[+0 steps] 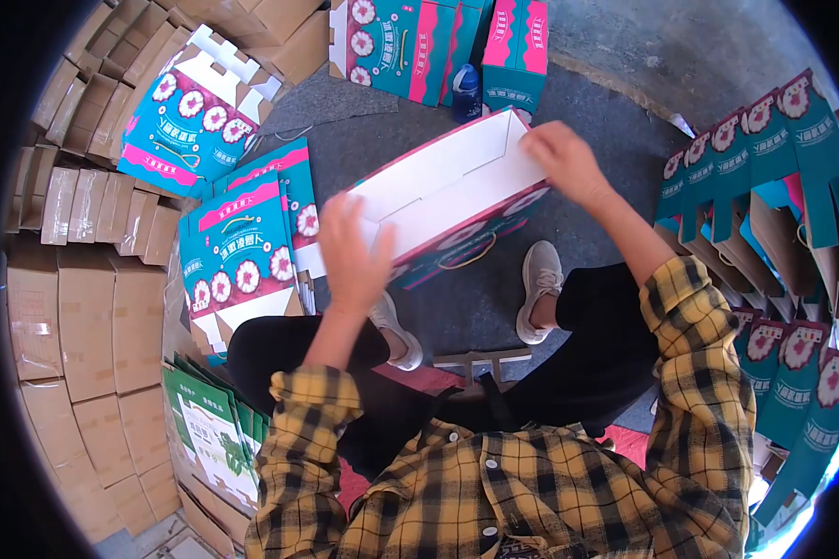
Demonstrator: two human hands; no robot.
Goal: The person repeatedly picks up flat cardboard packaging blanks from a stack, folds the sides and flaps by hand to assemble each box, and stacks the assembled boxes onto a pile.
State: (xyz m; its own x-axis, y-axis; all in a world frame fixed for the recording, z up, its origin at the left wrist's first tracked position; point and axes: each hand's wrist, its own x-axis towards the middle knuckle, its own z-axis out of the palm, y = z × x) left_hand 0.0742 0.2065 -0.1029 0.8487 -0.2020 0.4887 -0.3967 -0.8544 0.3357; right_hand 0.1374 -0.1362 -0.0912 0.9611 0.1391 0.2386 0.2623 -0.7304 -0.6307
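Observation:
A teal and pink printed carton (pixel 455 191) is tilted in front of me, its white inside facing up and a cord handle on its near side. My right hand (pixel 564 163) has its fingers closed over the carton's far right corner. At the left end, my left hand (pixel 356 256) straddles the edge, thumb apart from the fingers, by a white flap. The carton's underside is hidden. Left of my left hand, flattened cartons (pixel 242 247) of the same print lie in a pile.
Brown cardboard boxes (pixel 89 317) are stacked along the left. Teal cartons (pixel 764 158) stand in rows on the right. A blue bottle (pixel 467 93) stands ahead beside more printed cartons (pixel 515 56). Green printed packages (pixel 216 429) lean at lower left. My shoes (pixel 541 289) rest on the dark floor mat.

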